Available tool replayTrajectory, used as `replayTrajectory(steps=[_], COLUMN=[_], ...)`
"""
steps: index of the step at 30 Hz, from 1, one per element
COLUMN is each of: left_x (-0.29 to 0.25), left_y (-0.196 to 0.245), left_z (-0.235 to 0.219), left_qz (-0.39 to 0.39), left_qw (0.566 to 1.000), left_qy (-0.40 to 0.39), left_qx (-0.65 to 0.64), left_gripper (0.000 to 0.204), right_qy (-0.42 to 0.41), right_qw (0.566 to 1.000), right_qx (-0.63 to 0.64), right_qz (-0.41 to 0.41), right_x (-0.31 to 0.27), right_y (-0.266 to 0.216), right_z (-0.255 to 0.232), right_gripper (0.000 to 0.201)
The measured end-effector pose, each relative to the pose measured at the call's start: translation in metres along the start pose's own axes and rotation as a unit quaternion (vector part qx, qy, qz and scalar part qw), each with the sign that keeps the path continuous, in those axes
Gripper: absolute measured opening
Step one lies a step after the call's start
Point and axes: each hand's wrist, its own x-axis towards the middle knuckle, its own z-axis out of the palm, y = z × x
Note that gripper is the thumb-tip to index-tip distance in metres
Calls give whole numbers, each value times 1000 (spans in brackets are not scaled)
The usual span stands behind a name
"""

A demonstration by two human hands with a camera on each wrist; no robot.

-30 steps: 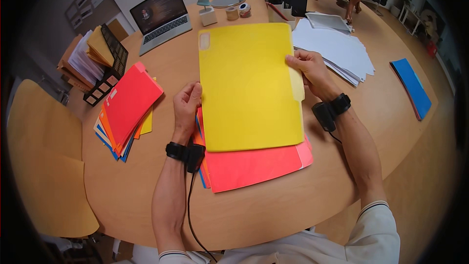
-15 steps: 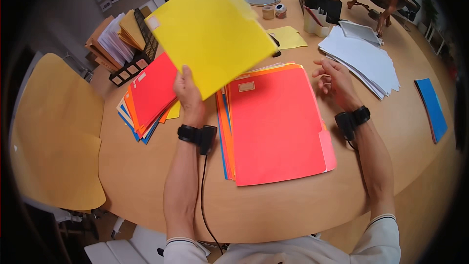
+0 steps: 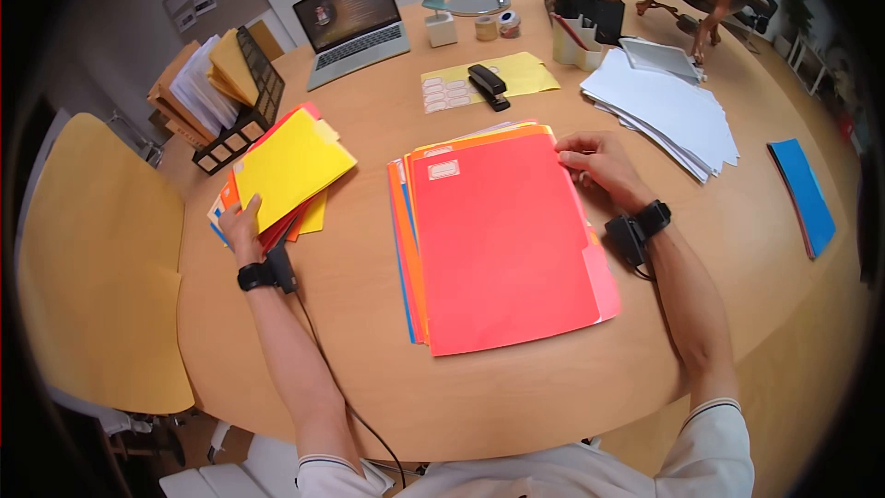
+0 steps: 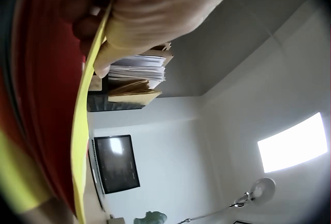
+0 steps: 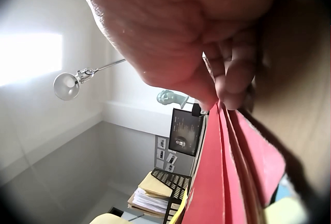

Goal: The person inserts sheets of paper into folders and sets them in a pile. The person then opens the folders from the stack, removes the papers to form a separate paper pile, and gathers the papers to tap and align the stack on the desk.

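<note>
My left hand (image 3: 241,229) grips a yellow folder (image 3: 290,166) by its near left corner, over a fanned pile of coloured folders at the left. In the left wrist view the thumb lies on one face of the yellow folder (image 4: 83,125) and the fingers on the other. A stack topped by a red folder (image 3: 512,249) with a small white label lies in front of me. My right hand (image 3: 599,166) is at its upper right edge. Seen from the right wrist, thumb and fingertips pinch the edge of the red folder (image 5: 207,177).
Behind the stack are label sheets (image 3: 445,92), yellow paper (image 3: 530,76) and a black stapler (image 3: 489,86). A laptop (image 3: 355,23), a file holder (image 3: 244,120) with papers, white sheets (image 3: 659,111) and a blue folder (image 3: 800,194) stand or lie around the table.
The yellow folder was lifted off the red-topped stack and carried left over the fanned pile by my left hand. My right hand let go of it and moved to the red folder's edge.
</note>
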Motion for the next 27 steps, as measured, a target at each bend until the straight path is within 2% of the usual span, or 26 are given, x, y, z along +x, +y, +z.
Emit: replayTrajectory(steps=[2, 3, 5, 7, 9, 10, 11, 12, 13, 15, 17, 19, 21, 23, 24, 26, 27], left_x=[17, 11, -5, -21, -40, -29, -12, -1, -5, -23, -64, -111, -131, -164, -172, -180, -184], left_y=[-33, -29, -5, 23, 54, 45, 32, 25, 40, 75, 114, 151, 147, 153, 142, 107, 109], left_z=[-6, -3, -3, 3, 13, 15, 15, 17, 27, 57, 87, 112, 139, 159, 172, 201, 202], left_qz=[-17, -17, -19, -38, 15, 16, 105, 191, 191, 228, 228, 101, 154, 67, 67, 191, 189], left_qw=[990, 990, 961, 953, 887, 888, 926, 947, 947, 967, 958, 948, 906, 881, 881, 862, 861], left_qy=[59, 54, 120, 125, 136, 135, 108, 80, 80, -50, -163, -300, -393, -458, -459, -459, -461], left_qx=[129, 126, 248, 273, 441, 439, 345, 245, 245, 105, 54, -40, -39, -96, -96, -100, -100], left_gripper=[49, 49, 55, 54, 50, 50, 45, 41, 41, 35, 34, 35, 36, 36, 36, 37, 37], right_qy=[4, 1, -6, -14, -8, -7, -6, -6, -7, -9, -3, 0, 2, 10, 11, 9, 9], right_qw=[1000, 1000, 1000, 1000, 1000, 1000, 1000, 1000, 1000, 1000, 1000, 1000, 1000, 1000, 999, 1000, 1000], right_qx=[-6, -8, -22, -20, -16, -16, -15, -16, -8, 0, -5, -8, -11, -30, -31, -18, -17], right_qz=[-1, -5, -3, -3, -1, -2, -4, -4, -6, -7, -9, -9, -9, -3, -1, -3, -1], right_x=[-1, -2, 0, 1, -1, 0, 0, 1, 2, 3, 4, 3, 2, 0, -1, -2, -2], right_y=[-1, -1, 1, 2, 0, 0, 1, 2, 3, 4, 6, 5, 2, -1, -2, -3, -1], right_z=[0, 0, -3, -3, -1, -1, -2, -2, -3, -2, -2, -2, -1, 0, 0, 1, 0], right_gripper=[18, 17, 19, 19, 20, 20, 20, 20, 20, 21, 21, 21, 21, 20, 20, 21, 21])
